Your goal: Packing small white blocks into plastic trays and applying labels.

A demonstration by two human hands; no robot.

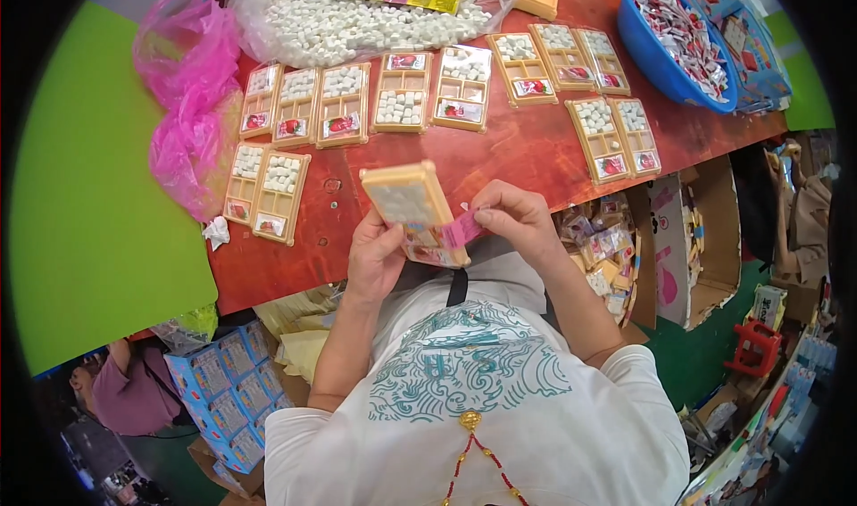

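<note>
My left hand grips a tan plastic tray, tilted up over the table's near edge. White cubes fill its top part, and a small printed packet lies in the lower part. My right hand pinches the end of a pink strip, whose other end reaches the tray's right side. On the red table stand several similar trays, among them one tray at the left and one tray farther back, with white cubes and red-printed packets in their compartments.
A clear bag of white cubes lies at the back. A blue basin of small packets stands far right. Pink plastic bags lie left beside a green surface. An open carton with packed trays sits below right. Another person is lower left.
</note>
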